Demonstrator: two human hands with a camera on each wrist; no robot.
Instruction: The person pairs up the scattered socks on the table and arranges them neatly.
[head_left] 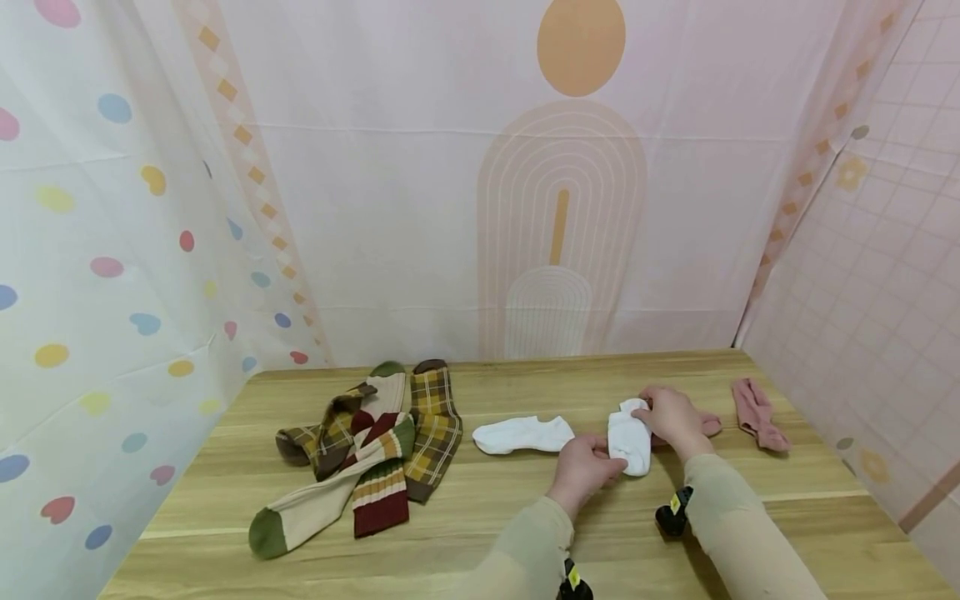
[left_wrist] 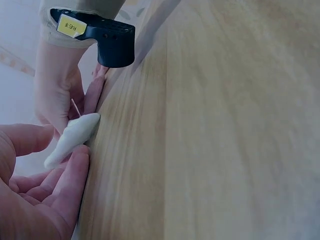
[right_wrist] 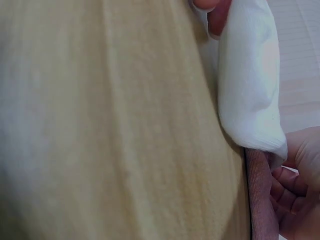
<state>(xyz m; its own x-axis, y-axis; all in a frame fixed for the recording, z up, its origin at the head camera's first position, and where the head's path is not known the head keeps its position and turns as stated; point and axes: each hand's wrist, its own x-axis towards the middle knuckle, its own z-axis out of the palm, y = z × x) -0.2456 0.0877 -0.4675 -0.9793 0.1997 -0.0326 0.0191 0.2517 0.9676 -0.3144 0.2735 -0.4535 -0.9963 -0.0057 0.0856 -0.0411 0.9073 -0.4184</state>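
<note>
A folded white sock (head_left: 630,442) lies between the two hands, right of the middle of the wooden table. My left hand (head_left: 583,471) holds its lower left edge, thumb toward the near end. At the far right corner, my right hand (head_left: 675,417) pinches the same sock between thumb and fingers. Close up in the right wrist view, the white sock (right_wrist: 252,75) looks thick and rounded. A pink sock (head_left: 708,423) lies partly hidden under my right hand. Left of the hands, a second white sock (head_left: 521,435) is spread flat.
Another pink sock (head_left: 757,417) lies near the table's right edge. To the left is an overlapping heap with a plaid sock (head_left: 435,433) and a cream sock with a green toe (head_left: 311,508). Patterned curtains (head_left: 405,208) hang behind the wooden table (head_left: 442,550).
</note>
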